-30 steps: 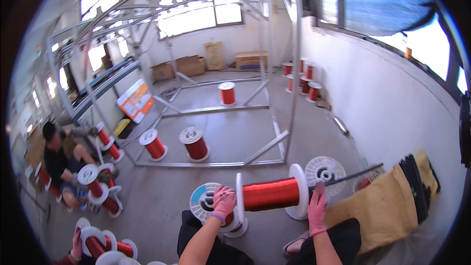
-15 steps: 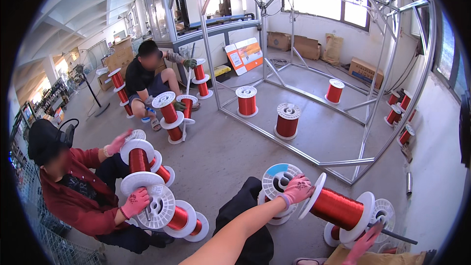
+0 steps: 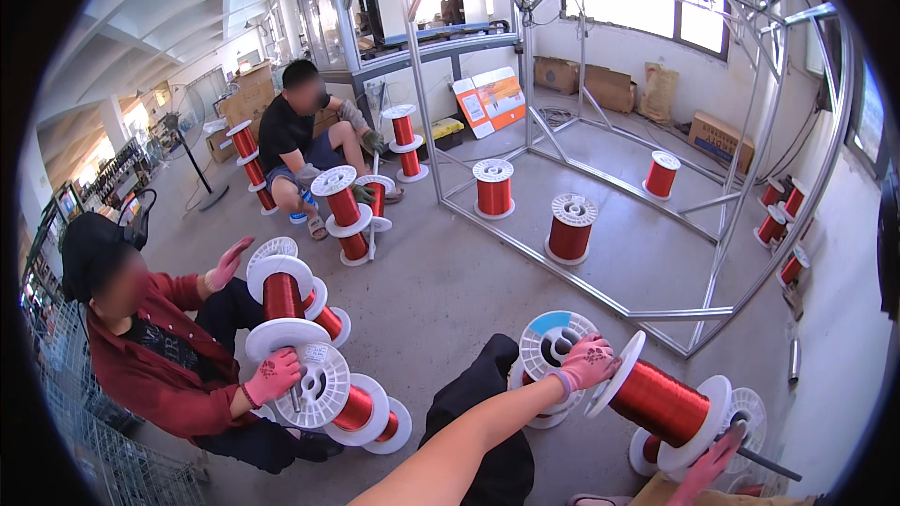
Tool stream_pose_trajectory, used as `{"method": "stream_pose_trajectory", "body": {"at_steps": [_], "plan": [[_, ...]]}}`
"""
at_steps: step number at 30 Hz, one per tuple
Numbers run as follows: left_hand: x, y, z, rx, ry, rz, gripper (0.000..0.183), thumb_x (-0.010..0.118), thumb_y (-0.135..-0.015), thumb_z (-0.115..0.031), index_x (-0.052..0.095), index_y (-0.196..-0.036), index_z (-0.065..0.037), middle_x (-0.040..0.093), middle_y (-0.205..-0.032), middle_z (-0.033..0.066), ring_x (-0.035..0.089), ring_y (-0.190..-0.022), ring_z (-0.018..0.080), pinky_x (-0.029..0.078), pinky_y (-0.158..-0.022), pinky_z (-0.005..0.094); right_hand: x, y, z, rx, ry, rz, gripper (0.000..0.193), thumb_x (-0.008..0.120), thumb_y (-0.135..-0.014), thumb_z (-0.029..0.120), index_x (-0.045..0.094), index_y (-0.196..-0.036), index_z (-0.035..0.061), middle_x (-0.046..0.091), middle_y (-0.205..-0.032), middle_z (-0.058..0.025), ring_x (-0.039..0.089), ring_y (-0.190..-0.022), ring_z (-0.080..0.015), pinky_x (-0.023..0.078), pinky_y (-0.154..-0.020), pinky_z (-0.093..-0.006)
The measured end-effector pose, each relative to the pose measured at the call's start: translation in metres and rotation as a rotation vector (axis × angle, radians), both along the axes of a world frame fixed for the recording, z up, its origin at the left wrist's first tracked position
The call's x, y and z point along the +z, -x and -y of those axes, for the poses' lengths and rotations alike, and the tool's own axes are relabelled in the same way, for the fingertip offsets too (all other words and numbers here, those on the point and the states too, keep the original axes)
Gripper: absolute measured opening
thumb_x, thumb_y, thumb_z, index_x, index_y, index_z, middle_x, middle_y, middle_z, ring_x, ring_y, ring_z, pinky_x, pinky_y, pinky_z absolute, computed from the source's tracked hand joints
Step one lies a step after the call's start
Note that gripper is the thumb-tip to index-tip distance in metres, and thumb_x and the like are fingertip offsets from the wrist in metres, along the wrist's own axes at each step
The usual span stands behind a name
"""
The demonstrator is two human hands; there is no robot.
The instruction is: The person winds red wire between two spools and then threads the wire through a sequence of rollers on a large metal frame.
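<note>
- Spreads a grey floor [image 3: 422, 281] wide, bounded along its right edge by a white wall [image 3: 834, 337], with tall windows [image 3: 694, 0] beyond its far edge
- Lines that far edge with cardboard boxes [image 3: 609, 91], a paper sack [image 3: 661, 94] and a leaning orange-and-white board [image 3: 489, 103]
- Bears, toward the right edge, a silver metal frame [image 3: 619, 312], with lower rails around three upright red spools [image 3: 572, 230]
- Sets a large wire spool [image 3: 661, 401] aslant, red between white flanges, just before the frame's near corner, with a black rod [image 3: 771, 466] jutting from its right end
- Rests the left hand [image 3: 591, 363], pink-gloved, with bent fingers at the left flange; cannot tell whether closed on anything
- Lays the right hand [image 3: 717, 464], also gloved, at the right flange beside the rod; cannot tell whether gripping
- Crowds the left hand with a blue-labelled spool [image 3: 539, 333] just beside it
- Seats, near the floor's left edge, a person in dark red [image 3: 155, 347] behind clustered spools [image 3: 356, 408]; farther back, a person in black [image 3: 291, 126] beside more spools
</note>
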State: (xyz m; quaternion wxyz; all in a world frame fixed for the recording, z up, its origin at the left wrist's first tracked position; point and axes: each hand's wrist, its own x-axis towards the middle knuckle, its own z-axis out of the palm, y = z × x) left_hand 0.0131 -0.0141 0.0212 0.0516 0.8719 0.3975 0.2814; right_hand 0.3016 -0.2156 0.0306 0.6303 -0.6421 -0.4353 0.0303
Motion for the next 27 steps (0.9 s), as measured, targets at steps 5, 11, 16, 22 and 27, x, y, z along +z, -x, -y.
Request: {"method": "stream_pose_trajectory", "body": {"at_steps": [5,11,16,22,27], "plan": [[0.003,0.001,0.001,0.006,0.039,-0.015,0.036,0.048,-0.094,-0.032,0.068,-0.075,-0.009,0.069,-0.082,0.0063,0.062,-0.094,0.022,0.038,-0.101,0.0389,-0.022,0.006,-0.015,-0.137,0.35,0.048,0.052,0.044,-0.104,0.029,0.036,-0.145,-0.0003,0.042,-0.147,-0.0175,0.041,-0.136,-0.0293,0.034,-0.11,-0.0357],[-0.003,0.0,0.0,0.012,-0.008,-0.013,0.039,0.047,-0.094,-0.033,0.07,-0.076,-0.007,0.069,-0.081,0.009,0.062,-0.092,0.0248,0.039,-0.099,0.0386,-0.132,0.004,0.068,-0.174,0.505,0.103,0.045,0.049,-0.098,0.02,0.046,-0.138,0.0012,0.05,-0.137,-0.0226,0.054,-0.12,-0.0371,0.045,-0.098,-0.0432],[-0.006,-0.001,-0.002,0.006,-0.001,0.06,0.033,0.05,-0.094,-0.03,0.067,-0.076,-0.009,0.068,-0.083,0.0062,0.062,-0.095,0.0217,0.038,-0.104,0.0388,-0.04,-0.048,-0.002,0.07,-0.029,0.054,0.052,0.041,-0.104,0.032,0.037,-0.144,-0.0018,0.042,-0.146,-0.0207,0.041,-0.135,-0.033,0.031,-0.112,-0.038],[-0.004,-0.001,-0.003,0.001,0.046,-0.015,0.04,0.047,-0.096,-0.034,0.07,-0.078,-0.007,0.069,-0.084,0.009,0.062,-0.096,0.0243,0.038,-0.101,0.038,-0.082,0.02,0.026,-0.635,0.483,1.311,0.046,0.049,-0.098,0.022,0.045,-0.135,-0.0042,0.061,-0.121,-0.0224,0.059,-0.112,-0.0371,0.047,-0.094,-0.0452],[-0.005,-0.002,-0.005,0.008,-0.014,-0.154,0.041,0.047,-0.094,-0.035,0.07,-0.077,-0.006,0.069,-0.085,0.0104,0.062,-0.096,0.0247,0.037,-0.103,0.0376,-0.069,0.019,0.037,-0.087,0.412,0.041,0.049,0.044,-0.102,0.03,0.043,-0.139,-0.0033,0.05,-0.136,-0.0217,0.049,-0.124,-0.0345,0.036,-0.104,-0.0404]]}}
